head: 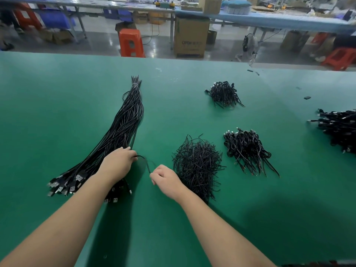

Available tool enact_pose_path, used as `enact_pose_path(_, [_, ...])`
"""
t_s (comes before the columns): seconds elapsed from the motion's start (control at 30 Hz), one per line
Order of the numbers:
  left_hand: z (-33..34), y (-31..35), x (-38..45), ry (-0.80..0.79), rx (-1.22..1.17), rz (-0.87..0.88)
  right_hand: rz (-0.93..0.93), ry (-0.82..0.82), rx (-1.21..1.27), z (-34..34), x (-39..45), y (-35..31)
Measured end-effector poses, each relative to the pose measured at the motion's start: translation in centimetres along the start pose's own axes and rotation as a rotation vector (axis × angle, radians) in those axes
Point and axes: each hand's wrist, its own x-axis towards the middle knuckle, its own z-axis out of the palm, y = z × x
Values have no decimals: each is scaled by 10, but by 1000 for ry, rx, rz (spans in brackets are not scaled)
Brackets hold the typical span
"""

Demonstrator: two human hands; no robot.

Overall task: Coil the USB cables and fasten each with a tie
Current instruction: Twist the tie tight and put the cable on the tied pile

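Observation:
A long bundle of straight black USB cables (123,130) lies on the green table (57,93), bound at its far end, plugs fanned out near me. My left hand (117,164) rests on the bundle's near part, fingers curled round one black cable (145,162). That cable arcs to my right hand (165,179), which pinches its other part. A loose heap of black twist ties (196,162) sits just right of my right hand. Coiled, tied cables form a pile (248,149) further right.
A second small pile of coiled cables (224,94) lies toward the back, and a larger heap (341,128) at the right edge. Small black scraps (307,97) dot the far right. Beyond the table stand an orange stool (131,43) and a cardboard box (190,37).

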Motion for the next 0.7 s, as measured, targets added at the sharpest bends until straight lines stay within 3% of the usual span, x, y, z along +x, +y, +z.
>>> enact_pose_path(0.2, [-19,16,-22,40,-244,-67,93,161,306,-3,8,0])
enact_pose_path(0.47, [-22,44,-52,-260,-535,15,99,372,712,-40,0,-46])
enact_pose_path(0.53, [-20,43,-57,-289,-403,92,67,376,742,-63,-8,-60])
enact_pose_path(0.6, [-16,38,-58,-207,-150,184,22,374,773,-84,-16,-73])
enact_pose_path(0.7, [-12,28,-51,-112,-21,166,-55,373,849,-106,-25,-90])
